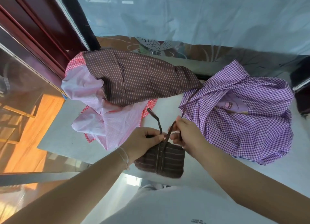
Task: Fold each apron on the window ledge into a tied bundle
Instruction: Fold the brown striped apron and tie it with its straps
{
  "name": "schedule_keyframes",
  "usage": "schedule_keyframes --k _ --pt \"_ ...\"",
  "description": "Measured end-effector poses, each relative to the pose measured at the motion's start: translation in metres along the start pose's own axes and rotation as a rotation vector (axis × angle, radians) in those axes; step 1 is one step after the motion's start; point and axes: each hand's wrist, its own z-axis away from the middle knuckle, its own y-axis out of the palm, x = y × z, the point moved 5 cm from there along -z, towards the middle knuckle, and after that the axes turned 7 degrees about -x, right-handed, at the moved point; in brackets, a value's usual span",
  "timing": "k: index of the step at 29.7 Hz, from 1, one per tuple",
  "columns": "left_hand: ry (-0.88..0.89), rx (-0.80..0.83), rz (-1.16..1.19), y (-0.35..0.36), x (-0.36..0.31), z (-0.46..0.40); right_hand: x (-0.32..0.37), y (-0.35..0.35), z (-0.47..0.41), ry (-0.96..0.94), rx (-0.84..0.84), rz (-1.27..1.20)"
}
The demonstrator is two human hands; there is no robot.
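A brown striped apron folded into a small square bundle (163, 161) lies on the white window ledge (167, 109) near its front edge. My left hand (144, 140) pinches one brown tie strap (156, 120), which curls upward. My right hand (187, 136) grips the other strap (172, 131) just above the bundle. The two straps cross between my hands. Behind, a loose brown striped apron (134, 78) lies over a pink and red checked apron (95, 103). A purple gingham apron (243, 123) sits crumpled at the right.
A sheer pale curtain (192, 14) hangs over the window at the back. A dark red frame (33, 31) and a glass pane (25, 98) run along the left. A dark object (302, 89) stands at the far right edge.
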Motion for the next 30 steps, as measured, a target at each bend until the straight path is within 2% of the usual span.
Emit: schedule_keyframes --k 3,5,8,11,14,20,25,28,30 --pt "0.008 -0.06 -0.028 -0.002 0.0 -0.03 0.008 -0.003 -0.025 0.073 -0.036 -0.137" --pt "-0.012 -0.074 -0.025 0.003 0.002 -0.046 0.017 -0.002 -0.035 0.005 -0.028 -0.176" --pt "-0.061 -0.043 -0.011 0.014 0.005 -0.058 0.029 0.003 -0.035 -0.31 -0.055 -0.104" --pt "0.023 0.006 -0.104 0.018 -0.003 -0.061 0.035 0.01 -0.027 -0.645 -0.059 0.12" --pt "0.126 0.044 -0.222 0.017 -0.013 -0.059 0.031 0.013 -0.029 -0.792 -0.054 0.317" --pt "0.191 0.063 -0.187 0.013 -0.026 -0.054 0.053 0.012 -0.045 -0.942 -0.209 0.564" --pt "0.17 0.081 -0.134 0.007 -0.028 -0.059 0.063 0.025 -0.044 -1.083 -0.17 0.764" --pt "0.106 0.015 -0.043 -0.002 -0.024 -0.064 0.07 0.018 -0.055 -0.989 -0.261 0.732" --pt "0.04 -0.027 0.044 -0.007 -0.02 -0.066 0.078 0.011 -0.049 -1.09 -0.349 0.695"
